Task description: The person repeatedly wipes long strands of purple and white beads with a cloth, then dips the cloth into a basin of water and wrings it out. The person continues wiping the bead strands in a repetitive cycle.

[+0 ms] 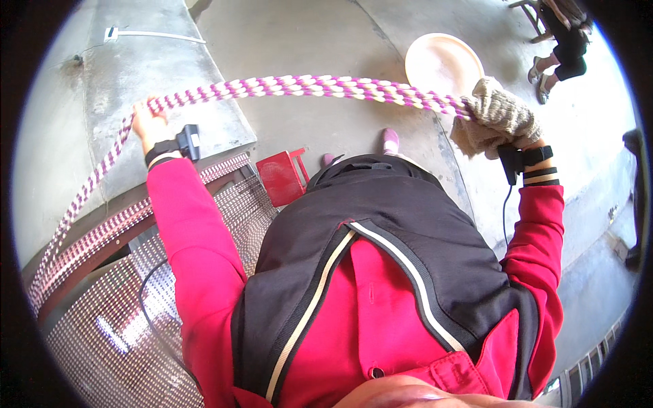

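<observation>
Several strands of purple-and-white beads (pixel 316 86) stretch in a bundle between my two hands, in front of my body. My left hand (pixel 149 122) grips the strands at the left, and from there they hang down towards the lower left. At the right, my right hand (pixel 510 132) is wrapped in a brown towelling cloth (pixel 502 113), which closes round the other end of the bundle; most of its fingers are hidden by the cloth. Both wrists carry a black strap with a small device.
A pale round basin (pixel 444 64) stands on the concrete floor beyond the strands. Near my feet is a red stool (pixel 280 178). More beaded strands (pixel 117 316) hang along a rail at the left. A person (pixel 566 46) is at the upper right beside a wooden stool (pixel 533 20).
</observation>
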Available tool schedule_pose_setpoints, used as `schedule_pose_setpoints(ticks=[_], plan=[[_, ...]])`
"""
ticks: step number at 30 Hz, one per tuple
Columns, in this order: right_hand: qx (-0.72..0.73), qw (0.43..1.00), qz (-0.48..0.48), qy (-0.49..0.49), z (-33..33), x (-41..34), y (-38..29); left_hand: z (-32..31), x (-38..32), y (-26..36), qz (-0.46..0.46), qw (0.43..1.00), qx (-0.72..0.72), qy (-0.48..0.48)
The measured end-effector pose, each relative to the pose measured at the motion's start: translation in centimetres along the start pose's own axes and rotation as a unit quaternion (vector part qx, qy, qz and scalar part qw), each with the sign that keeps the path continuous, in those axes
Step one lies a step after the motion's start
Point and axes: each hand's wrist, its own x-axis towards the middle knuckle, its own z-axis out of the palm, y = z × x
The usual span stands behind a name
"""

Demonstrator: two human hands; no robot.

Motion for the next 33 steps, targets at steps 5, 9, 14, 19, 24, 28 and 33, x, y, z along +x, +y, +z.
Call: schedule_pose_setpoints(ticks=[5,9,14,19,24,28,33], plan=[[0.066,0.984,-0.082,0.146,-2.4,-4.2,0.8,-5.1,0.2,5.1,0.110,0.880,0.453,0.088],[0.062,0.970,-0.092,0.217,-2.1,-6.4,0.5,-7.9,-2.1,9.2,0.148,0.533,0.806,0.208],[0.052,0.961,-0.102,0.253,3.6,-4.5,0.6,-12.6,0.1,4.3,0.171,0.884,0.429,0.073],[0.160,0.975,-0.083,0.127,9.9,-1.0,1.3,-16.4,3.4,-3.7,-0.066,0.990,-0.036,0.123],[-0.532,0.706,-0.455,0.107,14.8,-0.3,0.6,-18.1,1.2,-6.2,-0.104,0.990,-0.066,0.069],[-0.617,0.730,-0.292,-0.010,20.1,1.1,0.0,-18.8,-0.4,-6.7,-0.040,0.995,-0.079,0.043],[-0.535,0.802,-0.262,-0.049,25.3,3.0,1.3,-21.3,-0.4,-7.2,-0.074,0.989,-0.019,0.128]])
